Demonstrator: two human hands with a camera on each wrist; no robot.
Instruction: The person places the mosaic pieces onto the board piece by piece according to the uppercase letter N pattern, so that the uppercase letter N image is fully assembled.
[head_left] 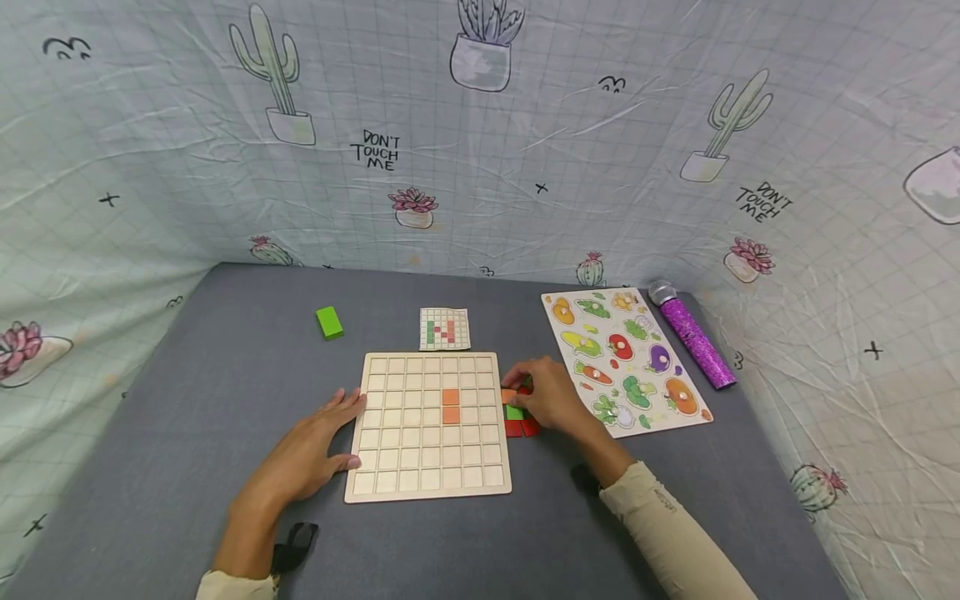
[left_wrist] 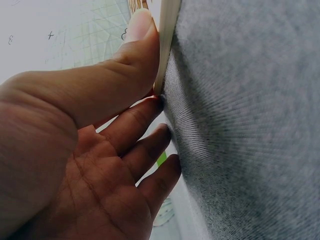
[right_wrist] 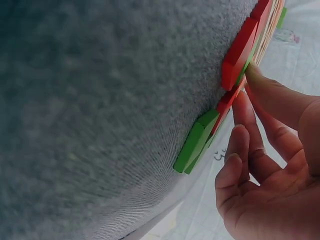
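A wooden grid board (head_left: 412,458) lies in the middle of the table, with two orange tiles (head_left: 450,414) set one above the other in its cells. My left hand (head_left: 303,454) rests against the board's left edge, fingers extended and thumb touching the side. At the right edge, my right hand (head_left: 551,396) pinches an orange tile (head_left: 508,396) between thumb and fingers, over a small cluster of tiles. That cluster holds red tiles (right_wrist: 240,52) and green tiles (right_wrist: 192,142), partly hidden under the hand in the head view.
Behind the board lies a small pattern card (head_left: 445,329) with coloured squares. One green block (head_left: 329,323) sits apart at the back left. To the right are a vegetable puzzle board (head_left: 626,321) and a purple glittery microphone (head_left: 697,342). A printed cloth (head_left: 480,167) hangs behind.
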